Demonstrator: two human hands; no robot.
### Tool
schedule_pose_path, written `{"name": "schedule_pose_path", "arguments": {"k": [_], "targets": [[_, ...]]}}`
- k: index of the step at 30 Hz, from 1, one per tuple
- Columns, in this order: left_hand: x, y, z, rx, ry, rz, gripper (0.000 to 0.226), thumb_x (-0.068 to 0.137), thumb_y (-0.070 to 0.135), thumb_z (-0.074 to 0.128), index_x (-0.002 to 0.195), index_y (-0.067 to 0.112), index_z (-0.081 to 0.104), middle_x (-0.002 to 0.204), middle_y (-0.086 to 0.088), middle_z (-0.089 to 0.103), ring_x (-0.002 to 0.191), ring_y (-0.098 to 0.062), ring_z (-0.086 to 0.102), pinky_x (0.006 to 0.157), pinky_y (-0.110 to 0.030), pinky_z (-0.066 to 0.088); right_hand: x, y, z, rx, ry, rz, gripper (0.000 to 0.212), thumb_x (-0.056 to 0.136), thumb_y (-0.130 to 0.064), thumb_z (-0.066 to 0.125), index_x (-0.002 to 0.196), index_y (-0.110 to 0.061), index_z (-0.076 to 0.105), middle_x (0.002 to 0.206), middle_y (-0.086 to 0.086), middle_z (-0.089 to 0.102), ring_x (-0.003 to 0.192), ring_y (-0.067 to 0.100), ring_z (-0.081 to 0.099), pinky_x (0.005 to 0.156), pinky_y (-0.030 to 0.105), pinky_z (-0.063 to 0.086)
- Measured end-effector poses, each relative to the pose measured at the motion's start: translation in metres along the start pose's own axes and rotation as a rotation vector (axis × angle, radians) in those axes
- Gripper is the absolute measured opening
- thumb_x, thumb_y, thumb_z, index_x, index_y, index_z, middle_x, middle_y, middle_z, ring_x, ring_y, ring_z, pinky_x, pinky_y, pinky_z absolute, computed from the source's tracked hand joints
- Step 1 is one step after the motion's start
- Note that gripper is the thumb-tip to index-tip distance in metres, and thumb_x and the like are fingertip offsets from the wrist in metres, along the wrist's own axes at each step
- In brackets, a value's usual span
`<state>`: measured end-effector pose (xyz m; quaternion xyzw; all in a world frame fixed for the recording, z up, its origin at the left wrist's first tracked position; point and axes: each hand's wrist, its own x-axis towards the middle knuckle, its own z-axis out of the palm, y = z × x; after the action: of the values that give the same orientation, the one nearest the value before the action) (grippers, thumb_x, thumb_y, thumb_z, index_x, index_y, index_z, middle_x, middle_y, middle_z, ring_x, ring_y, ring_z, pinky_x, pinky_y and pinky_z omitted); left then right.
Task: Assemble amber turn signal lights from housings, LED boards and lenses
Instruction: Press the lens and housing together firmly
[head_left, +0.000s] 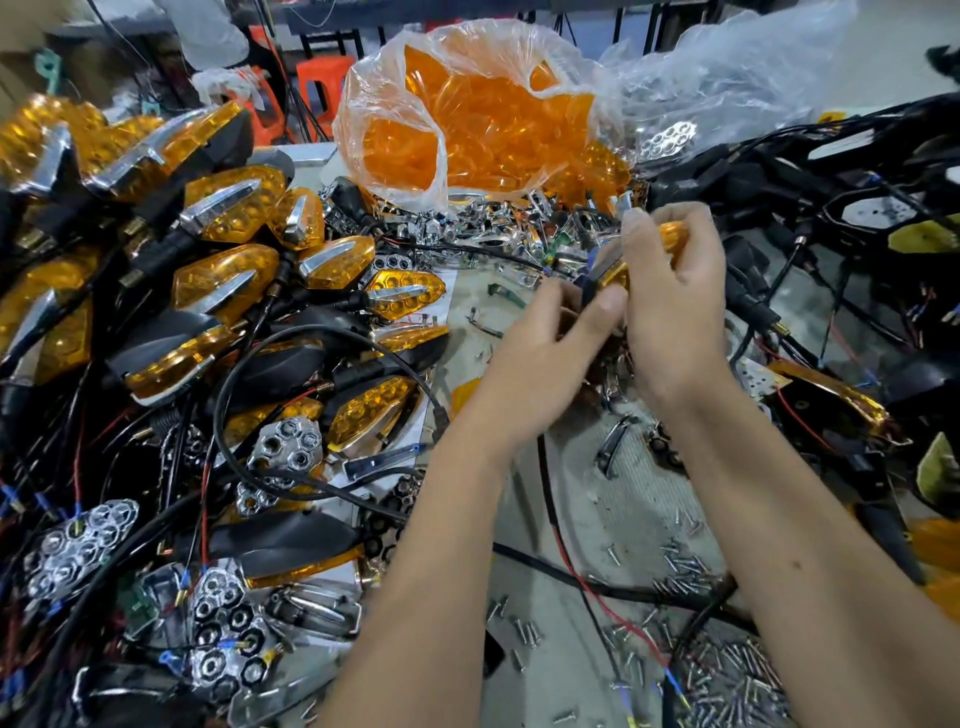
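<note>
An amber turn signal (618, 273), glossy translucent lens on a black housing, sits raised above the middle of the bench, gripped between 2 hands. The right hand (675, 312) curls its fingers over the top of the lens; the left hand (545, 353) pinches the lower end, thumb pressed against it. To the left lies a heap of finished signals (234, 270) with chrome trim and black wires. Behind stands a crinkled clear bag of amber lenses (467, 119). Small steel screws (727, 675) scatter near the right forearm.
</note>
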<state>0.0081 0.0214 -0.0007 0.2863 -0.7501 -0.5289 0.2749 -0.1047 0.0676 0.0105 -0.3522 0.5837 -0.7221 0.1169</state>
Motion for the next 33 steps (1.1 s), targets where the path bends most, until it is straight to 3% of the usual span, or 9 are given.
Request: {"name": "schedule_pose_path", "arguments": {"k": [3, 6, 9, 13, 16, 21, 24, 29, 33], "targets": [[0.0, -0.001, 0.005, 0.065, 0.017, 0.117, 0.043, 0.095, 0.053, 0.05, 0.106, 0.011, 0.05, 0.087, -0.001, 0.058, 0.077, -0.015, 0.052, 0.072, -0.043, 0.046, 0.0, 0.002, 0.002, 0.147, -0.004, 0.079, 0.021, 0.105, -0.037, 0.053, 0.095, -0.018, 0.053, 0.082, 0.019, 0.066, 0.071, 0.016, 0.062, 0.06, 0.024, 0.052], [-0.002, -0.004, 0.002, 0.066, -0.017, 0.151, 0.043, 0.095, 0.046, 0.054, 0.113, 0.008, 0.047, 0.104, -0.018, 0.063, 0.093, -0.031, 0.058, 0.085, -0.049, 0.049, 0.004, -0.005, 0.0, 0.454, -0.024, 0.271, 0.053, 0.108, -0.055, 0.034, 0.08, -0.015, 0.055, 0.07, 0.009, 0.068, 0.062, 0.02, 0.063, 0.055, 0.025, 0.05], [-0.003, -0.004, 0.003, 0.097, -0.068, 0.189, 0.041, 0.095, 0.044, 0.054, 0.111, 0.007, 0.046, 0.101, -0.015, 0.06, 0.085, -0.016, 0.05, 0.077, -0.042, 0.045, 0.009, -0.011, -0.004, 0.78, 0.024, 0.44, 0.074, 0.106, -0.064, 0.021, 0.067, -0.009, 0.051, 0.067, 0.014, 0.058, 0.062, 0.025, 0.056, 0.063, 0.031, 0.052], [-0.003, -0.005, 0.008, 0.231, -0.106, 0.175, 0.039, 0.096, 0.059, 0.047, 0.099, 0.02, 0.039, 0.079, 0.012, 0.049, 0.069, -0.001, 0.044, 0.059, -0.025, 0.031, 0.009, -0.013, -0.005, 0.746, 0.163, 0.489, 0.076, 0.109, -0.057, 0.025, 0.055, -0.009, 0.046, 0.054, 0.012, 0.053, 0.052, 0.024, 0.05, 0.061, 0.032, 0.049], [-0.003, -0.004, 0.011, 0.375, -0.073, 0.169, 0.049, 0.091, 0.076, 0.031, 0.094, 0.027, 0.038, 0.078, 0.009, 0.054, 0.072, -0.004, 0.051, 0.058, -0.028, 0.03, 0.007, -0.017, -0.002, 0.733, 0.186, 0.506, 0.074, 0.11, -0.053, 0.03, 0.052, -0.01, 0.045, 0.051, 0.009, 0.05, 0.049, 0.023, 0.048, 0.058, 0.029, 0.047], [-0.003, -0.005, 0.014, 0.471, -0.002, 0.185, 0.046, 0.098, 0.066, 0.028, 0.102, 0.025, 0.048, 0.084, 0.001, 0.059, 0.081, -0.028, 0.055, 0.064, -0.041, 0.03, 0.004, -0.016, 0.004, 0.737, 0.279, 0.496, 0.064, 0.11, -0.045, 0.034, 0.056, -0.012, 0.042, 0.049, 0.004, 0.047, 0.044, 0.019, 0.047, 0.052, 0.023, 0.046], [-0.003, -0.006, 0.014, 0.439, 0.001, 0.207, 0.043, 0.099, 0.062, 0.03, 0.104, 0.025, 0.05, 0.084, 0.002, 0.06, 0.079, -0.026, 0.054, 0.063, -0.04, 0.029, 0.004, -0.016, 0.006, 0.734, 0.328, 0.502, 0.063, 0.11, -0.042, 0.035, 0.054, -0.014, 0.042, 0.047, 0.002, 0.048, 0.04, 0.015, 0.047, 0.049, 0.022, 0.047], [-0.003, -0.009, 0.013, 0.4, 0.007, 0.201, 0.055, 0.098, 0.064, 0.033, 0.118, 0.021, 0.06, 0.09, 0.003, 0.066, 0.084, -0.018, 0.059, 0.068, -0.035, 0.042, 0.006, -0.011, 0.007, 0.669, 0.326, 0.53, 0.065, 0.108, -0.04, 0.037, 0.048, -0.017, 0.044, 0.049, 0.005, 0.051, 0.042, 0.018, 0.05, 0.052, 0.025, 0.047], [-0.001, -0.012, 0.006, 0.295, 0.016, 0.16, 0.049, 0.098, 0.065, 0.034, 0.101, 0.024, 0.061, 0.082, 0.01, 0.063, 0.077, -0.011, 0.058, 0.066, -0.035, 0.041, 0.007, -0.009, 0.01, 0.571, 0.218, 0.462, 0.057, 0.109, -0.034, 0.039, 0.058, -0.011, 0.047, 0.056, 0.007, 0.056, 0.049, 0.018, 0.054, 0.053, 0.027, 0.051]]}}
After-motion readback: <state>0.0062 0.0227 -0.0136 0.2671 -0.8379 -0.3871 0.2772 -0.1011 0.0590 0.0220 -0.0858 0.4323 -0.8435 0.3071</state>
